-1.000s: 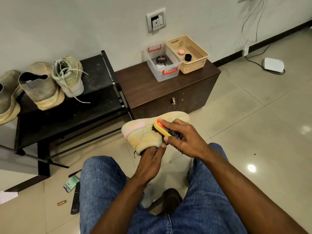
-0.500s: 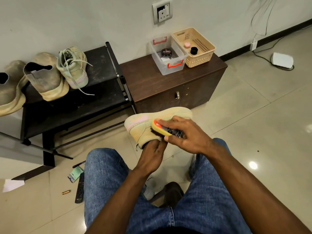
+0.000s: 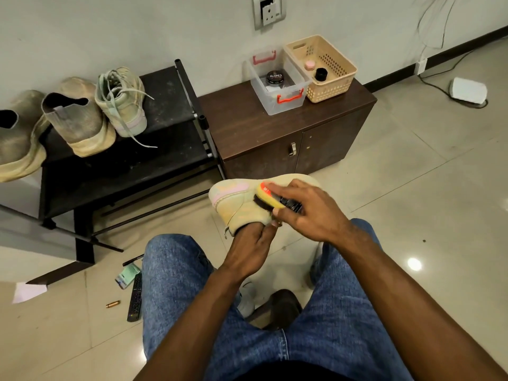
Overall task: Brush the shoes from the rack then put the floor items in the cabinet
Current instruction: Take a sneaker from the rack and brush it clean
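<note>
Tan suede shoe is held just in front of the dark cabinet, the left hand gripping it from below. The right hand clamps a yellow brush, bristles on the shoe. Left of the cabinet, a rack carries three more shoes. A remote lies on the floor.

Left hand: holds shoe from below
Right hand: presses brush on shoe

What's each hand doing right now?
Left hand: shut on the shoe, grip at its opening.
Right hand: shut on the brush, bristles on the shoe.
</note>
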